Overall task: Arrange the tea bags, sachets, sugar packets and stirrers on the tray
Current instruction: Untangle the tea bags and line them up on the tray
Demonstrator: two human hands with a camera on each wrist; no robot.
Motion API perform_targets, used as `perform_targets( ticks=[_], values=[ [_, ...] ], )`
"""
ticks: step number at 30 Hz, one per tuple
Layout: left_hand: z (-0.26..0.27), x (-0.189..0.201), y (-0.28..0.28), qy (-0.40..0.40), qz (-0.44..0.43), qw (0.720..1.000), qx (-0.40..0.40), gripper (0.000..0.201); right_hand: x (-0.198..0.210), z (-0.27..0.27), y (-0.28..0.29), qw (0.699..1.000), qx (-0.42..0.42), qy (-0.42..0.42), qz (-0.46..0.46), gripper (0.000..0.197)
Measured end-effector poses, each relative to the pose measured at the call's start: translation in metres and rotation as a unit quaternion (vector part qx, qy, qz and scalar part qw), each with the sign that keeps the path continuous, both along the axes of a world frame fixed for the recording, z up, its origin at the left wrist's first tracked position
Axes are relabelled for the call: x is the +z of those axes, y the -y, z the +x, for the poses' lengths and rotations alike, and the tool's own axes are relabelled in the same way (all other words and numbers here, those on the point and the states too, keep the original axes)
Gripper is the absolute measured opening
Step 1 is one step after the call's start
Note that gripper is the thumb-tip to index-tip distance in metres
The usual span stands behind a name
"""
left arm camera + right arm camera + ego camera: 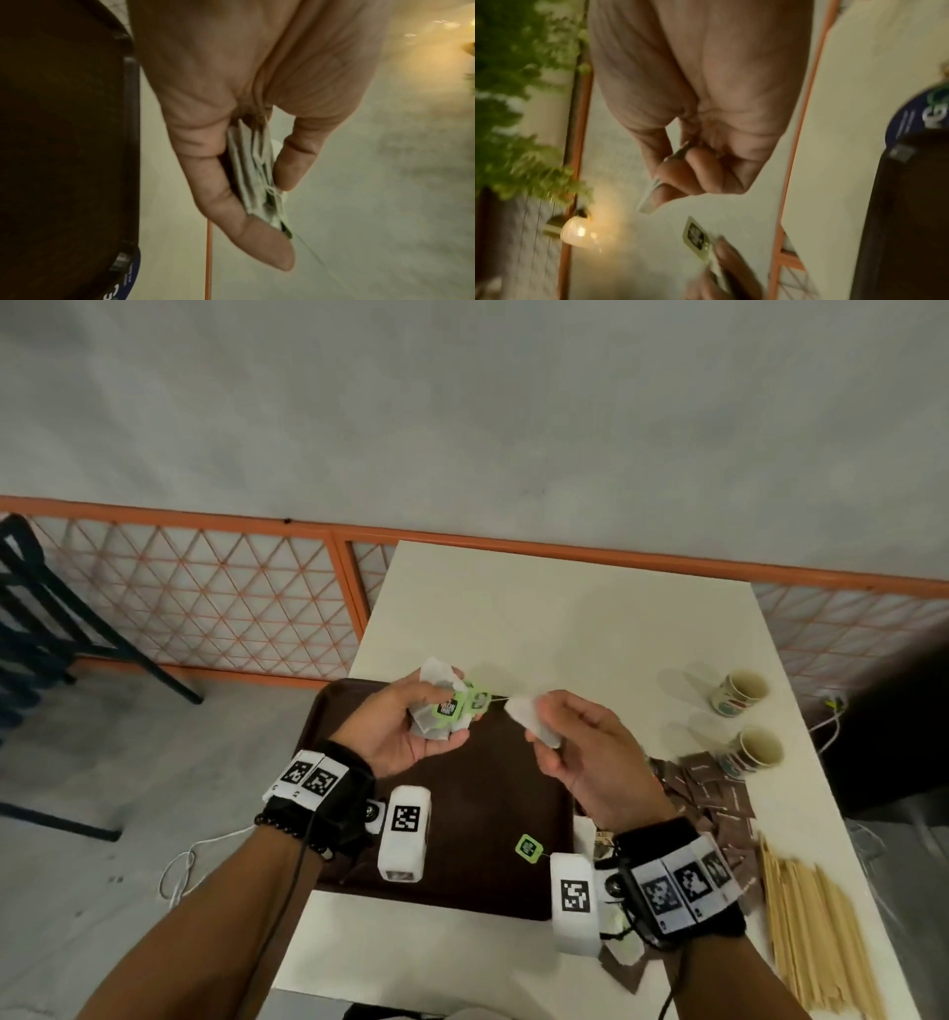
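Note:
Above the dark brown tray (488, 819), my left hand (411, 726) grips a stack of several tea bags (434, 706) with green tags (448, 707); the left wrist view shows the stack (257, 172) pinched edge-on between thumb and fingers. My right hand (575, 752) pinches a single white tea bag (534, 721), and a thin string runs from it toward the left hand's bundle. In the right wrist view the single tea bag (654, 188) shows edge-on between the fingers, with a green tag (695, 235) beyond. Another green tag (529, 847) hangs over the tray by my right wrist.
Brown sachets (714, 793) lie heaped right of the tray, wooden stirrers (821, 937) near the front right table edge. Two paper cups (742, 693) (755, 752) stand at the right. An orange lattice railing (205, 593) and a dark chair (41, 618) are beyond the table's left.

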State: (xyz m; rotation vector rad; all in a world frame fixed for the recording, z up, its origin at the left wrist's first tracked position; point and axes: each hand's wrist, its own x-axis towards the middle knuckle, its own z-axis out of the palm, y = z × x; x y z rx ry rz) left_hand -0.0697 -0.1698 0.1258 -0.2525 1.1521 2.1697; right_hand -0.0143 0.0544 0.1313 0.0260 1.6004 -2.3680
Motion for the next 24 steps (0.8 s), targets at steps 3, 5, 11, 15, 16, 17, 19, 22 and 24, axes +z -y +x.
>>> perform_targets(
  ticks=[3,5,11,15,16,17,19,22,24],
  values=[
    [-0.010,-0.018,0.025,0.033,0.003,0.999,-0.002,0.019,0.012,-0.012,0.015,0.993,-0.023,0.049,-0.106,0.027],
    [-0.019,-0.028,0.033,0.031,-0.064,0.997,-0.014,0.024,0.007,-0.017,0.026,0.992,-0.034,0.060,-0.109,0.020],
    [-0.024,-0.040,0.038,0.031,-0.160,0.983,-0.082,0.033,-0.002,-0.015,0.058,0.992,-0.092,0.069,0.053,0.011],
    [-0.023,-0.038,0.038,0.029,-0.143,0.981,-0.127,0.015,-0.020,-0.013,0.074,0.971,-0.173,0.111,0.123,0.010],
    [-0.023,-0.038,0.036,0.025,-0.138,0.981,-0.133,0.014,-0.023,-0.012,0.078,0.967,-0.190,0.130,0.108,0.010],
    [-0.023,-0.037,0.034,0.024,-0.133,0.981,-0.137,0.018,-0.027,-0.010,0.081,0.964,-0.201,0.146,0.093,0.010],
    [-0.022,-0.038,0.029,0.011,-0.135,0.980,-0.147,0.032,-0.030,-0.008,0.084,0.964,-0.196,0.154,0.092,0.011],
    [-0.015,-0.042,0.017,-0.068,-0.181,0.969,-0.155,0.034,-0.032,-0.006,0.084,0.972,-0.137,0.121,0.144,0.014],
    [-0.012,-0.043,0.010,-0.114,-0.219,0.958,-0.143,0.020,-0.029,-0.007,0.073,0.967,-0.104,0.106,0.209,0.012]
  ],
)
